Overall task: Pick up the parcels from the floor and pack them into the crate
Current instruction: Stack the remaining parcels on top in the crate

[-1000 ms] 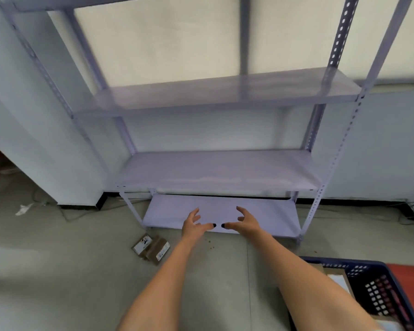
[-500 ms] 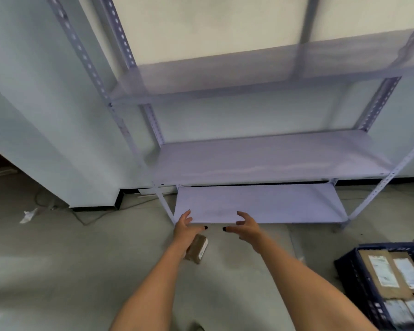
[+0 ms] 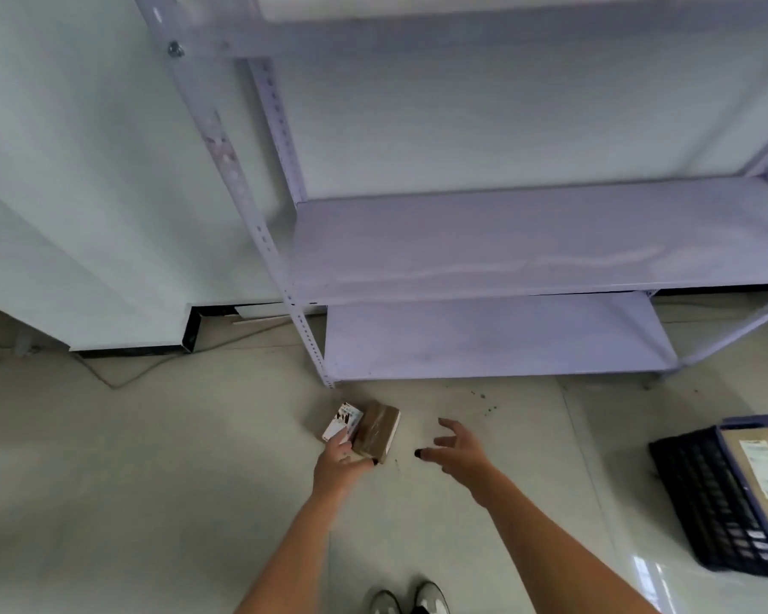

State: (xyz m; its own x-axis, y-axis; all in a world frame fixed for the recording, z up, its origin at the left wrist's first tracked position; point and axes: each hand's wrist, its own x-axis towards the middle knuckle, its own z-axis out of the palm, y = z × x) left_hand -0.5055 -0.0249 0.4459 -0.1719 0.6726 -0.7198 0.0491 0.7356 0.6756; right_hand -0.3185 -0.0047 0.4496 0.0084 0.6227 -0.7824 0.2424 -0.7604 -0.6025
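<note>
brown cardboard parcels [image 3: 364, 429], two side by side on the floor [image 3: 151, 458] near the shelf [image 3: 506, 250], are gripped by the left hand [image 3: 340, 465], fingers curled on them. the right hand [image 3: 460, 452] is held just right, fingers spread apart. the crate [image 3: 706, 502], holding parcels, is seen far right.

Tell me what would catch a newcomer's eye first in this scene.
First, the left hand reaching down onto two small brown parcels on the floor by the front leg of the grey metal shelving. The right hand hovers open beside them. At the right edge, a dark crate already holds labelled parcels.
</note>
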